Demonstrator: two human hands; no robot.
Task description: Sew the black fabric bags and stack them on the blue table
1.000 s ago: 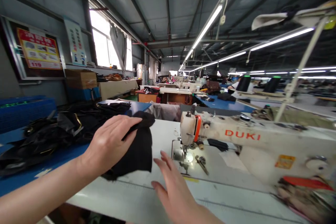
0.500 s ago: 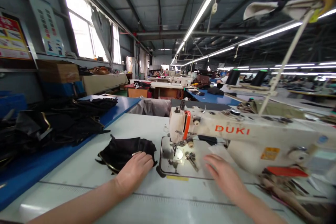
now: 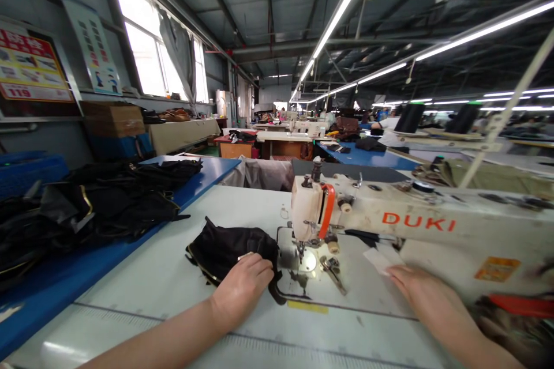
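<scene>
My left hand (image 3: pixel 244 291) has its fingers curled over the right end of a black fabric piece (image 3: pixel 223 251) with a gold zipper along its lower left edge. The piece lies on the pale sewing table, left of the needle plate (image 3: pixel 309 262). Over to the right, my right hand (image 3: pixel 426 294) pinches the near end of a white strip (image 3: pixel 381 258) under the machine's arm. Between both hands stands the sewing machine (image 3: pixel 306 207), its needle above the plate. A metal folding attachment (image 3: pixel 333 274) sits right of the needle.
A blue table (image 3: pixel 208 176) on the left bears a heap of black fabric pieces (image 3: pixel 116 202). A dark strip (image 3: pixel 363 237) lies behind the machine head. Brown cloth and a red item (image 3: pixel 521 305) are at the right. A thread stand pole (image 3: pixel 511 106) rises behind the machine.
My right hand has moved right and taken hold of the white strip. My left hand stays on the black piece, slightly nearer the needle plate. The view has turned a little left.
</scene>
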